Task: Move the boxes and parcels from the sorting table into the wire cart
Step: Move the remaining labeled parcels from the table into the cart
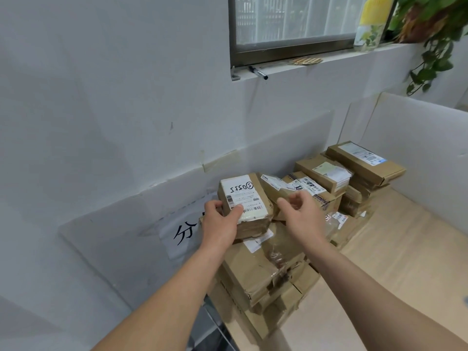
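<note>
A small brown parcel (249,203) with a white label marked in black pen sits on top of a large taped cardboard box (263,272) at the table's left side. My left hand (221,221) grips this parcel at its near left corner, thumb on the label. My right hand (301,214) hovers just to the right of it with fingers loosely curled, holding nothing, over another labelled parcel (276,184). More brown boxes (326,173) and a flat long box (364,162) are stacked behind to the right. The wire cart is out of view.
The tan sorting table (405,254) is walled by white panels (420,148) at the back and right. A paper sign with black characters (182,231) hangs on the left panel. On the window ledge above lie a marker (258,72), a bottle (369,24) and a trailing plant (430,34).
</note>
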